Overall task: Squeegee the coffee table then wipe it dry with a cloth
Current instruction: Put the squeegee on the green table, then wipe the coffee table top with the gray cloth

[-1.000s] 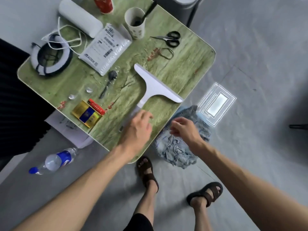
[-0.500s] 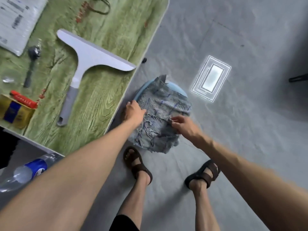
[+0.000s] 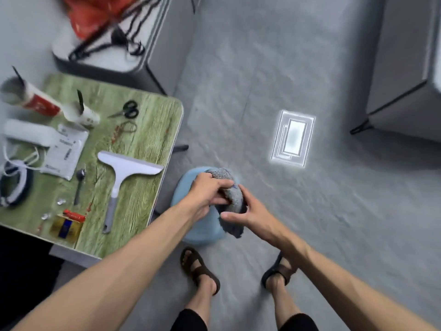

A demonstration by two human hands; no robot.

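Note:
A white squeegee (image 3: pixel 124 174) with a grey handle lies flat on the green wood-grain coffee table (image 3: pixel 152 130), near its right edge. Nothing touches it. To the right of the table, a grey-blue cloth (image 3: pixel 232 195) is bunched up above a light blue stool (image 3: pixel 200 229). My left hand (image 3: pixel 207 194) grips the cloth from the left and top. My right hand (image 3: pixel 248 212) holds it from the right and underneath, thumb stretched along its lower edge.
The table carries scissors (image 3: pixel 126 109), a paper cup (image 3: pixel 83 113), a white packet (image 3: pixel 64 151), a spoon (image 3: pixel 80 185), a cigarette pack (image 3: pixel 65 226), a lighter and a cable coil (image 3: pixel 14 185). Grey cabinets stand behind and at far right. My sandalled feet (image 3: pixel 200 271) are on the grey floor.
The cloth lay spread over the stool; now both hands have gathered it into a bundle and lifted it. The view has swung back, showing more of the table. The squeegee stays put.

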